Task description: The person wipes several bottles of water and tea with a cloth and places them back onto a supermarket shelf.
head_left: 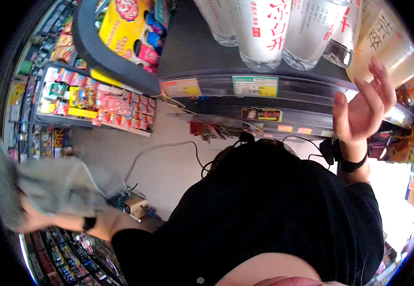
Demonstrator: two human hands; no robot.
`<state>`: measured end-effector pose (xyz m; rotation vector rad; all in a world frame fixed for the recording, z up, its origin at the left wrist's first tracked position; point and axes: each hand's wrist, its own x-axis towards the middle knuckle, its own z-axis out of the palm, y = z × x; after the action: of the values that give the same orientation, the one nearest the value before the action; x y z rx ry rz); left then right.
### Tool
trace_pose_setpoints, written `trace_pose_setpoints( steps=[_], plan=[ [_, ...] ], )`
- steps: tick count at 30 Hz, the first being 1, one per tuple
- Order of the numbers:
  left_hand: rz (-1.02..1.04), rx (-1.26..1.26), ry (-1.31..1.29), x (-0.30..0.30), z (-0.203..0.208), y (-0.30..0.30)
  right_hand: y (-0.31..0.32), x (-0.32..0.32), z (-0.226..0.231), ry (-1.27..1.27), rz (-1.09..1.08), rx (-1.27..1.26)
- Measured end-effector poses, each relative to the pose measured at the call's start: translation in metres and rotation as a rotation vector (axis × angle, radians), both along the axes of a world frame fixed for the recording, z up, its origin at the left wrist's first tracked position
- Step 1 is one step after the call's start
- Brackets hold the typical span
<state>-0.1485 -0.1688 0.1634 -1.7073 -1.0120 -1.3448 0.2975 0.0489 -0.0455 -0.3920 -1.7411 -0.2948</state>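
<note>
Smooth pale floor (157, 171) shows below a dark, flat shelf (188, 43) edged with clear label strips (216, 87), where round-based, see-through bottles (262, 33) with red print stand beside yellowish bottles (383, 47). My right hand (366, 107) is open at the shelf's right end, palm showing, fingers apart and loosely bent; I cannot tell whether the fingertips touch the yellowish bottles. Far out to my left, a soft, creased grey-green cloth (68, 186) hangs about my blurred left hand (28, 214), hiding the fingers, so I cannot tell how they close; beyond it, glossy packets fill a slanted rack (42, 112)
</note>
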Motion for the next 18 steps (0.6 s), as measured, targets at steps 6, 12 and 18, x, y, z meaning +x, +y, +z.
trace_pose_setpoints(
  steps=[6,12,18],
  plan=[
    [0.091,-0.174,-0.353,0.018,-0.153,-0.064,-0.023,0.006,-0.011,-0.112,0.339,-0.131],
    [-0.224,-0.428,-0.444,0.071,-0.263,-0.010,-0.043,-0.075,-0.054,-0.584,0.909,-0.654],
    [-0.428,-0.544,-0.255,0.144,-0.260,0.065,-0.064,-0.123,-0.098,-0.589,1.019,-1.059]
  ],
)
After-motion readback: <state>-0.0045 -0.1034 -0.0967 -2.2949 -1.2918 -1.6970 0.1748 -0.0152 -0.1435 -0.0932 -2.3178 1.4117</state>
